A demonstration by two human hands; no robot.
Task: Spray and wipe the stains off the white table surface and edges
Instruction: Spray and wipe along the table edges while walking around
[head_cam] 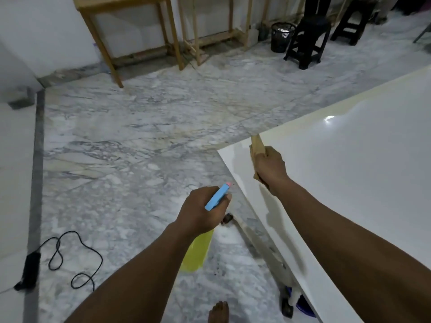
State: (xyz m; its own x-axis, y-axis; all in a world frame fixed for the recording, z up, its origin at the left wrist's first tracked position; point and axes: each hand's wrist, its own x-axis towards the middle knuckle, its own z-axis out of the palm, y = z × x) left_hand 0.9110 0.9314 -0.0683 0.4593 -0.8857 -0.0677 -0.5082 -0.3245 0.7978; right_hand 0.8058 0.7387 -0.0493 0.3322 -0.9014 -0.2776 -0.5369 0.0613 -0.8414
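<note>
The glossy white table [349,173] fills the right side, its near corner pointing left at mid-frame. My right hand [271,167] grips a tan cloth [257,145] and holds it on the tabletop close to that corner. My left hand [201,209] holds a spray bottle [198,250] with a blue head and yellow body, out over the floor just left of the table's edge. The nozzle points up and to the right, toward the corner. No stains stand out on the surface from here.
Marble floor [140,141] spreads to the left. A black cable with an adapter [31,269] lies at the lower left. Wooden table frames [130,31], a black bin [281,37] and black stools [307,40] stand at the back. My bare foot [218,312] is near the table leg.
</note>
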